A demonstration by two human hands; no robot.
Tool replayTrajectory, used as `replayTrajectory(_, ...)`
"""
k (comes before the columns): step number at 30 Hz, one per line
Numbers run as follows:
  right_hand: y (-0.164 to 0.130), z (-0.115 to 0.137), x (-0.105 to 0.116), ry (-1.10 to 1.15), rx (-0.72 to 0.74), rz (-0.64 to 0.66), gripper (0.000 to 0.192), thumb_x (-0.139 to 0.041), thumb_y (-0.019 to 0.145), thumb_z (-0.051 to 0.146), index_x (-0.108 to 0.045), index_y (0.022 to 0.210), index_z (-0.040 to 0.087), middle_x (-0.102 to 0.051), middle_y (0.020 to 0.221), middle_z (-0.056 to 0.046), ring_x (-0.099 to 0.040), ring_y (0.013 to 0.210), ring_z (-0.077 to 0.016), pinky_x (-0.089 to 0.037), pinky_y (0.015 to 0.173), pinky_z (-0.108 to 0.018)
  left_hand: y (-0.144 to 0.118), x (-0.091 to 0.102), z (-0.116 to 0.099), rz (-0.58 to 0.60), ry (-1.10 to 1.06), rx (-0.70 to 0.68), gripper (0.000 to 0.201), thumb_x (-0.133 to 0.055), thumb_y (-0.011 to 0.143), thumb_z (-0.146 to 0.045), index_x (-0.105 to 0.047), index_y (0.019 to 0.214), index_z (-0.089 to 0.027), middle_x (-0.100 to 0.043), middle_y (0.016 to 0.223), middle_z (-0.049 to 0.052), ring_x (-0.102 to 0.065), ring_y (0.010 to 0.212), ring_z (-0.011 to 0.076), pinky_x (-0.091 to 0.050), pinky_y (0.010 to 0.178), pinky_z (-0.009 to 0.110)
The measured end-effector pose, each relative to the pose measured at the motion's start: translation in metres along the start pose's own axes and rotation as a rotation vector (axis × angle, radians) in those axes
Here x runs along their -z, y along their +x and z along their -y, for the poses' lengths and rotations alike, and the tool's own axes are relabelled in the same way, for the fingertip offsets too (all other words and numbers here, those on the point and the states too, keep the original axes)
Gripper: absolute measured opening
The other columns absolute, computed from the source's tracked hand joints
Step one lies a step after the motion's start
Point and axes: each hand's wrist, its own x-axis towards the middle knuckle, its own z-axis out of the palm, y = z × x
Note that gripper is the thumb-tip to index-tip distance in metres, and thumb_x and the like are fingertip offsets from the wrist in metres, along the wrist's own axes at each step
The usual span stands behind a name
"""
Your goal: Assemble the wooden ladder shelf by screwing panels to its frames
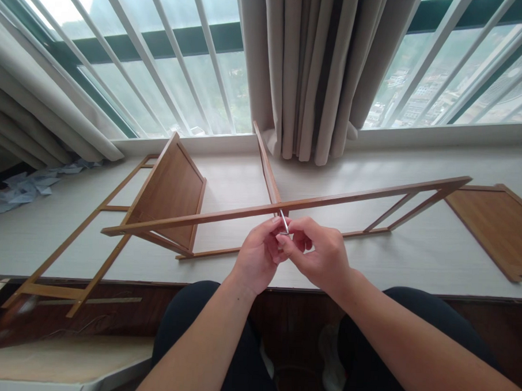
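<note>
A thin metal rod was clamped between the fingertips of the right hand at the view's centre, its upper end by a wooden frame. The left hand was curled beside it; its grip could not be told. The frame was supported on a pale surface, a wooden panel laid at far right.

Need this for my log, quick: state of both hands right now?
Left hand: fingers curled by the thin metal rod; whether gripping, cannot tell.
Right hand: closed, holding the thin metal rod.
</note>
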Motion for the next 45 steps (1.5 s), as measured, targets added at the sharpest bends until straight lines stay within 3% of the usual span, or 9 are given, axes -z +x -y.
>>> replayTrajectory(6, 0.0011, 0.0003, 0.0007, -0.017, 0.042, 0.012, 0.008, -0.062, 0.096, 0.028, -0.067, 0.091, 0.022, -0.062, 0.060, 0.005, -0.054, 0.051, -0.0094, -0.043, 0.054, -0.022, -0.0007, -0.0009, 0.0012, -0.038, 0.005, 0.021, 0.027, -0.077, 0.078, -0.037, -0.066, 0.080, -0.013, -0.059, 0.065, 0.001, -0.048, 0.051, 0.0073, -0.026, 0.040, 0.017)
replayTrajectory(15, 0.0029, 0.0021, 0.0020, -0.015, 0.068, 0.022, 0.015, -0.061, 0.098, 0.028, -0.066, 0.086, 0.022, -0.063, 0.061, 0.003, -0.055, 0.053, -0.0106, -0.041, 0.056, -0.023, -0.0016, -0.0010, 0.0057, 0.006, 0.024, 0.004, 0.029, -0.076, 0.079, -0.038, -0.063, 0.069, -0.014, -0.055, 0.059, 0.000, -0.044, 0.049, 0.0067, -0.028, 0.041, 0.017)
replayTrajectory(31, 0.0037, 0.0028, 0.0007, -0.077, 0.137, -0.005, 0.017, -0.060, 0.099, 0.027, -0.068, 0.085, 0.019, -0.063, 0.063, 0.002, -0.054, 0.054, -0.0101, -0.041, 0.058, -0.023, -0.0020, -0.0009, 0.0061, -0.002, -0.039, -0.004, 0.031, -0.080, 0.079, -0.038, -0.063, 0.073, -0.013, -0.052, 0.057, -0.003, -0.049, 0.049, 0.0067, -0.031, 0.039, 0.015)
replayTrajectory(37, 0.0045, 0.0039, 0.0000, -0.089, 0.152, -0.013, 0.019, -0.061, 0.099, 0.025, -0.066, 0.082, 0.019, -0.063, 0.062, 0.002, -0.055, 0.054, -0.0107, -0.041, 0.059, -0.023, -0.0015, -0.0031, 0.0022, 0.014, -0.096, 0.029, 0.029, -0.083, 0.078, -0.037, -0.070, 0.085, -0.012, -0.057, 0.060, -0.003, -0.053, 0.051, 0.0071, -0.031, 0.037, 0.014)
replayTrajectory(45, 0.0045, 0.0037, -0.0005, -0.099, 0.166, -0.011, 0.019, -0.062, 0.098, 0.022, -0.063, 0.079, 0.019, -0.062, 0.061, 0.003, -0.053, 0.054, -0.0105, -0.040, 0.058, -0.024, -0.0008, -0.0018, 0.0024, 0.015, -0.104, 0.009, 0.027, -0.086, 0.076, -0.034, -0.072, 0.085, -0.012, -0.060, 0.061, -0.002, -0.054, 0.052, 0.0064, -0.033, 0.038, 0.013)
